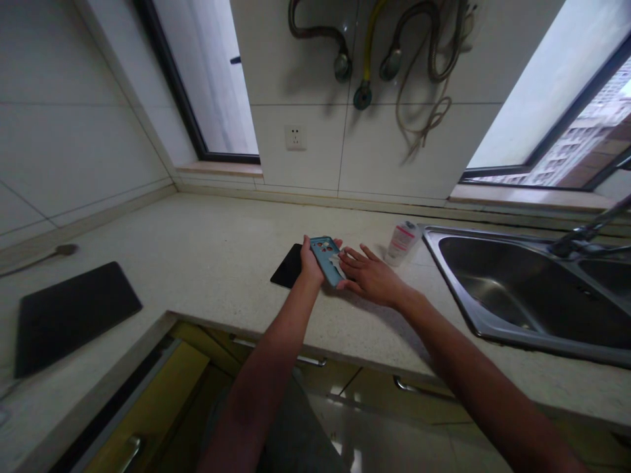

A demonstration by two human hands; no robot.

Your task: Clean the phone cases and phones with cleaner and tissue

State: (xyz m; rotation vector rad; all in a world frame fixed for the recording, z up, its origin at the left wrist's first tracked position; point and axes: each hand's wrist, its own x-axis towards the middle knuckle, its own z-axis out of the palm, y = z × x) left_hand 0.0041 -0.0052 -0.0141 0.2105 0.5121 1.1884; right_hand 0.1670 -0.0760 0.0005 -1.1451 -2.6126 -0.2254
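Note:
A blue phone case [324,263] with round camera cut-outs rests in my left hand [311,263], whose fingers wrap around its edges. Over the lower part of the case is my right hand [367,274], with its fingers pressing a small white tissue [336,261] against the surface. The tissue is partly hidden under those fingers. On the counter behind my left wrist lies a flat black phone [286,268], partly covered by the hand. To the right of my right hand stands a clear and white container with pink print [401,243].
A dark flat panel [73,315] lies on the countertop [221,243] at the left. A metal sink [513,282] with a faucet [582,240] is set in at the right. Pipes [389,59] and a socket [296,137] are on the wall. Drawers with handles sit below the counter.

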